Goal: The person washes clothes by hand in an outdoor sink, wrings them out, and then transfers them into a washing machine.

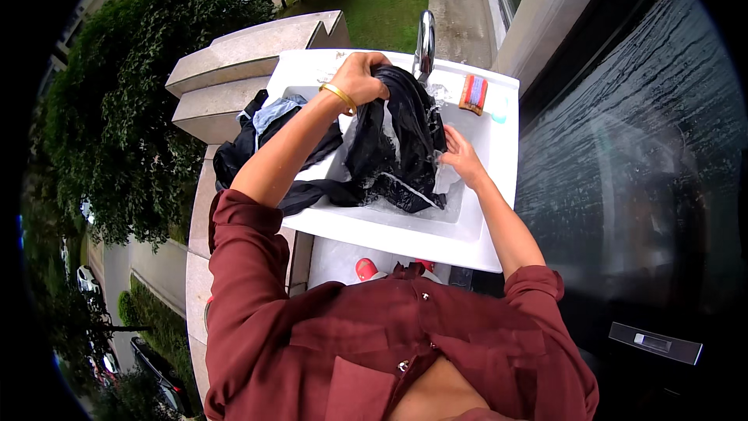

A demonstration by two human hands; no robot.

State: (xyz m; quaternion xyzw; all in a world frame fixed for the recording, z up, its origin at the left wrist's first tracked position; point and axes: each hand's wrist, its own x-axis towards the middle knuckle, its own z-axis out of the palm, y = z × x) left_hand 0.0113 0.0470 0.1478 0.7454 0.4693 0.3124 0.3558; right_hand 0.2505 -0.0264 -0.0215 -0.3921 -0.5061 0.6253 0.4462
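Note:
My left hand [365,83], with a gold bangle at its wrist, grips the top of a wet black garment [409,123] and holds it up under the tap. Folds of the cloth hang down into the basin of a white sink [497,228], and a pale strip runs along its lower part. At the garment's right edge is my right hand [463,158], fingers and thumb apart around a whitish, translucent patch. Whether that patch is lining or water is unclear, as is whether the fingers grip it. Water splashes beside the chrome faucet [426,41].
A wooden-backed scrub brush [473,95] with red and purple bristles lies on the right rim, near a light-blue object [499,112]. More dark clothes and a light-blue cloth [277,111] rest on the sink's left side. A stone ledge [245,70] borders the left; dark glass [631,158] stands right.

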